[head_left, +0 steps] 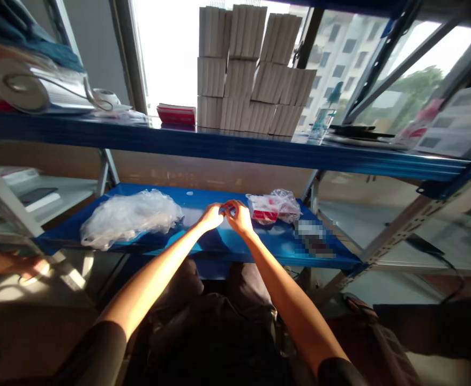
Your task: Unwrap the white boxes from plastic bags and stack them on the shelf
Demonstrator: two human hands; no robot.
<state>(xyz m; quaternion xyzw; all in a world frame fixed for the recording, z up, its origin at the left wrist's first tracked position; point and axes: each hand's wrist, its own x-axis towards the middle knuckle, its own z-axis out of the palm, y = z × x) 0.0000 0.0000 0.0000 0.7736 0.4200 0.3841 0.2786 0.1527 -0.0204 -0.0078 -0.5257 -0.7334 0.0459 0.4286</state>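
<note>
Close together above the middle of the blue lower shelf (219,244), my left hand (212,216) and my right hand (238,215) meet at the fingertips. The fingers of both are curled in and closed. Whatever lies between them is too small and blurred to name. Left of my hands a heap of clear plastic bags (133,217) spreads over the shelf. Just right of my right hand lies a clear plastic bag (287,205) with a red and white packet (264,216) at its left side.
Overhead, a blue upper shelf (235,155) carries tall stacks of pale boxes (243,75), a red box (176,115) and a white roll (22,88). Slotted metal posts (404,228) flank me. Another person's hand (32,266) is at the far left. A pixelated item (312,236) lies right.
</note>
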